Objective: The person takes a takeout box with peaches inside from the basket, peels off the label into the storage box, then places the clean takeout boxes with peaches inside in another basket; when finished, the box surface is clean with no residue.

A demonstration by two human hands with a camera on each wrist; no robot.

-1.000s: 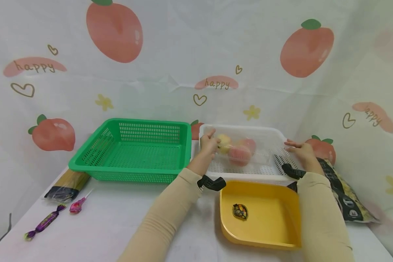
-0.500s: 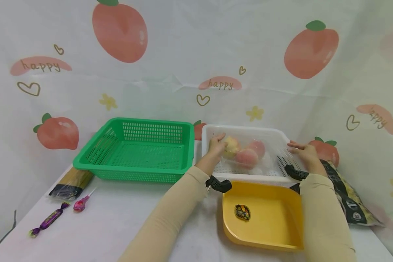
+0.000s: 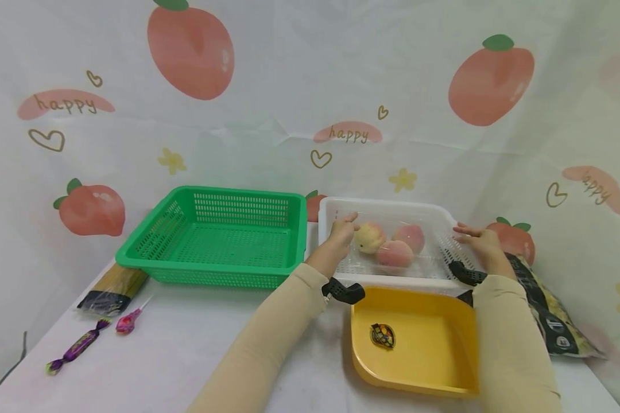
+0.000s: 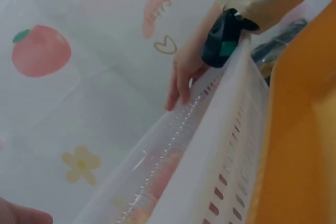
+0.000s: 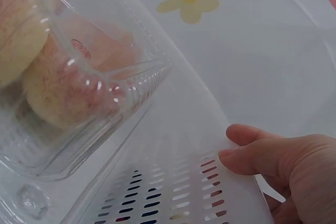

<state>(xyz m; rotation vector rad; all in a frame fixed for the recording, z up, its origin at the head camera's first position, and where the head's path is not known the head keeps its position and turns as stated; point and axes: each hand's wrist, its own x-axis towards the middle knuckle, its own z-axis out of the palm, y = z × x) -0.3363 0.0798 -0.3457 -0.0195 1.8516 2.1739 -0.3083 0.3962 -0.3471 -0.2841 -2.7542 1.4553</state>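
Note:
A clear plastic box with peaches (image 3: 395, 253) inside lies in the white slotted basket (image 3: 392, 280) in the head view. At the box's left end is my left hand (image 3: 339, 236), its visible finger straight; whether it touches the plastic is hard to tell. In the left wrist view only a fingertip of it (image 4: 29, 215) shows at the lower left corner. My right hand (image 3: 483, 245) pinches the basket's right rim between thumb and finger, clear in the right wrist view, where the clear box (image 5: 79, 145) shows at upper left.
In front of the basket sits a yellow tray (image 3: 418, 367) with a small dark packet (image 3: 382, 336). A green basket (image 3: 212, 268) stands left. Further left are a noodle-like pack (image 3: 111, 291), a lollipop (image 3: 127, 322) and a purple wrapped candy (image 3: 77, 347). A black bag (image 3: 558, 327) lies right.
The peach box has shifted a little right and down within the white basket and now lies still. My left hand followed it slightly right. My right hand stays on the rim.

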